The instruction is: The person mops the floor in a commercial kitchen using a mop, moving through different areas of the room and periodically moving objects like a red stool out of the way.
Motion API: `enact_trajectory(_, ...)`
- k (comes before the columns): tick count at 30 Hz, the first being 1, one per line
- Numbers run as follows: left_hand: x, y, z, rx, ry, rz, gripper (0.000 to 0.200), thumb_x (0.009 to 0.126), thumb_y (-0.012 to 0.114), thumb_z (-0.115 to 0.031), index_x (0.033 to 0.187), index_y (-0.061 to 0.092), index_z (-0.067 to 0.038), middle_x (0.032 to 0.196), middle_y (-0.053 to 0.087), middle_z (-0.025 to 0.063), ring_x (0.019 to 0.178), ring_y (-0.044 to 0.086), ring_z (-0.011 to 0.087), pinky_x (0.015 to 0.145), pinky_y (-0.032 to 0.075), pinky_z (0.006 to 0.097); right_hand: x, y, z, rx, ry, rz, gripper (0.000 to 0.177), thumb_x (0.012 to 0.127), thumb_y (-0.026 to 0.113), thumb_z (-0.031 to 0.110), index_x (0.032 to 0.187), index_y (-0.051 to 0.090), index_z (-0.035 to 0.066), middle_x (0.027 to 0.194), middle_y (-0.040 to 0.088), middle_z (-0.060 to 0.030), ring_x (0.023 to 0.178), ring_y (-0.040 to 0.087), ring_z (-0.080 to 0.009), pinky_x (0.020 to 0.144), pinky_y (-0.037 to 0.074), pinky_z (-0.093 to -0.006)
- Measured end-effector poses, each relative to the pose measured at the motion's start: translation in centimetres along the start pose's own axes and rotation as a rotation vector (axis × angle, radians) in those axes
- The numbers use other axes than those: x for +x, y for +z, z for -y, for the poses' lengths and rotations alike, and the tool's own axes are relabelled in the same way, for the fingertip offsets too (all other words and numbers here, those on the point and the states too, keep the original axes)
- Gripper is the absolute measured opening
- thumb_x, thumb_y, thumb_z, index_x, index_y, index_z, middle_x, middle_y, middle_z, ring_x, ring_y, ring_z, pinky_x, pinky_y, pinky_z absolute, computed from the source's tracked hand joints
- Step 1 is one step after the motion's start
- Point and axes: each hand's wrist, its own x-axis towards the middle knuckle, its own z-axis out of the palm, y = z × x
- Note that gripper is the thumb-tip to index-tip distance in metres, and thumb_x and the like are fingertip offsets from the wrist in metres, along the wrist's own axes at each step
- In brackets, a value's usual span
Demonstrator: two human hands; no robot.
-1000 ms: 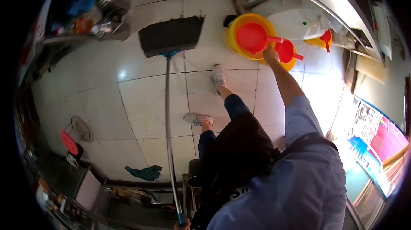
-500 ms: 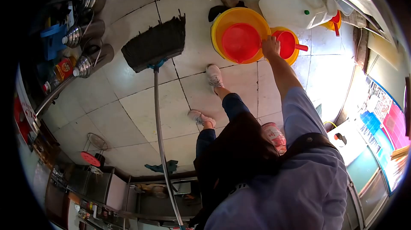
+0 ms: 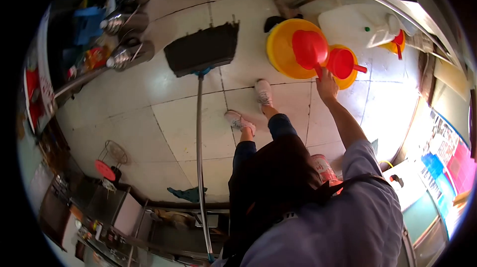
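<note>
My right hand (image 3: 326, 86) is closed on the handle of a red dipper (image 3: 309, 48), whose round bowl is over a wide yellow basin (image 3: 281, 52). Just right of it, a second red dipper (image 3: 341, 63) rests on a smaller yellow container (image 3: 347, 81). A broom (image 3: 202, 51) with a wide dark head lies across the view, its metal pole running down to the bottom edge. My left hand is hidden near the pole's lower end, too little of it showing to judge its fingers.
Metal flasks (image 3: 130, 54) stand on a shelf at the upper left. A white jug (image 3: 348, 23) lies behind the yellow basin. A red and white tub (image 3: 324, 166) is beside my legs. A dark green cloth (image 3: 184, 194) is on the tiles.
The red dipper has risen out of the basin in my right hand and now shows its handle. The view has shifted, so the broom and basins appear further right.
</note>
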Motion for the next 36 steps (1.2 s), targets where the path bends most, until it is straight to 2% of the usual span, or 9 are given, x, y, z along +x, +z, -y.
enact_trajectory(4, 1.9, 2.5, 3.3, -0.042, 0.026, 0.025, 0.018, 0.077, 0.060, -0.018, 0.077, 0.053, -0.001, 0.058, 0.050, 0.0012, 0.054, 0.051, 0.0130, 0.049, 0.036, 0.0328, -2.3, -0.7, 2.5, 0.352, 0.127, -0.027, 0.042, 0.078, 0.057, 0.029, 0.114, 0.041, 0.015, 0.098, 0.059, -0.0143, 0.088, 0.059, -0.0337, 0.072, 0.046, -0.0432)
enact_trajectory(5, 2.6, 3.3, 4.1, -0.049, 0.034, 0.033, 0.018, 0.077, 0.060, -0.018, 0.077, 0.053, -0.001, 0.058, 0.050, 0.0013, 0.054, 0.051, 0.0132, 0.049, 0.036, 0.0331, -3.1, -0.9, 3.0, 0.444, 0.102, -0.108, 0.041, 0.078, 0.058, 0.028, 0.113, 0.042, 0.014, 0.093, 0.062, -0.0143, 0.085, 0.059, -0.0339, 0.072, 0.046, -0.0416)
enact_trajectory(8, 4.9, 5.7, 6.9, -0.063, 0.063, 0.063, 0.019, 0.076, 0.060, -0.018, 0.076, 0.053, -0.001, 0.058, 0.050, 0.0017, 0.054, 0.051, 0.0136, 0.049, 0.036, 0.0337, -5.4, -2.5, 5.4, 0.607, -0.018, -0.108, 0.042, 0.077, 0.060, 0.025, 0.113, 0.043, 0.013, 0.095, 0.061, -0.0147, 0.086, 0.059, -0.0330, 0.073, 0.046, -0.0410)
enact_trajectory(11, 7.1, 7.7, 9.4, -0.065, 0.094, 0.090, 0.019, 0.076, 0.061, -0.019, 0.075, 0.053, -0.001, 0.058, 0.050, 0.0020, 0.054, 0.052, 0.0140, 0.049, 0.036, 0.0343, -6.7, -3.9, 10.1, 0.533, -0.146, -0.106, 0.044, 0.076, 0.061, 0.021, 0.114, 0.043, 0.011, 0.096, 0.061, -0.0156, 0.084, 0.059, -0.0334, 0.074, 0.046, -0.0413)
enact_trajectory(16, 9.2, 10.3, 11.1, -0.142, 0.088, 0.068, 0.021, 0.074, 0.062, -0.020, 0.072, 0.053, -0.001, 0.056, 0.051, 0.0025, 0.053, 0.053, 0.0148, 0.049, 0.036, 0.0352, -7.0, -2.8, 20.7, 0.308, -0.355, -0.198, 0.044, 0.075, 0.055, 0.014, 0.118, 0.042, 0.012, 0.102, 0.055, -0.0144, 0.093, 0.055, -0.0327, 0.076, 0.046, -0.0423)
enact_trajectory(23, 2.2, 5.5, 3.3, -0.408, -0.017, 0.060, 0.022, 0.070, 0.067, -0.021, 0.064, 0.054, -0.005, 0.047, 0.048, 0.0013, 0.041, 0.049, 0.0138, 0.041, 0.036, 0.0316, -7.2, -1.4, 30.4, 0.058, -0.513, -0.381, 0.047, 0.075, 0.052, 0.005, 0.119, 0.042, 0.016, 0.096, 0.049, -0.0123, 0.094, 0.050, -0.0318, 0.074, 0.044, -0.0417)
enact_trajectory(29, 0.5, 4.2, 1.2, -0.499, -0.122, 0.168, 0.021, 0.070, 0.066, -0.020, 0.061, 0.054, -0.006, 0.045, 0.045, 0.0006, 0.038, 0.046, 0.0139, 0.040, 0.037, 0.0307, -6.6, -3.2, 29.3, 0.229, -0.473, -0.379, 0.047, 0.076, 0.056, 0.012, 0.120, 0.041, 0.017, 0.100, 0.049, -0.0123, 0.096, 0.050, -0.0318, 0.077, 0.043, -0.0430)
enact_trajectory(31, 0.5, 3.6, 1.1, -0.502, -0.175, 0.204, 0.021, 0.071, 0.065, -0.019, 0.060, 0.053, -0.006, 0.045, 0.045, 0.0007, 0.039, 0.046, 0.0144, 0.041, 0.037, 0.0312, -6.6, -3.8, 26.5, 0.303, -0.353, -0.320, 0.049, 0.076, 0.058, 0.015, 0.122, 0.040, 0.017, 0.103, 0.049, -0.0126, 0.098, 0.049, -0.0317, 0.078, 0.043, -0.0431)
enact_trajectory(36, 9.4, 11.1, 10.2, -0.708, -0.177, 0.346, 0.016, 0.072, 0.059, -0.015, 0.066, 0.051, -0.003, 0.060, 0.047, 0.0046, 0.060, 0.049, 0.0161, 0.053, 0.037, 0.0362, -6.3, -2.8, 15.6, 0.166, -0.003, -0.301, 0.051, 0.077, 0.058, 0.016, 0.124, 0.037, 0.018, 0.109, 0.048, -0.0138, 0.100, 0.049, -0.0329, 0.080, 0.043, -0.0426)
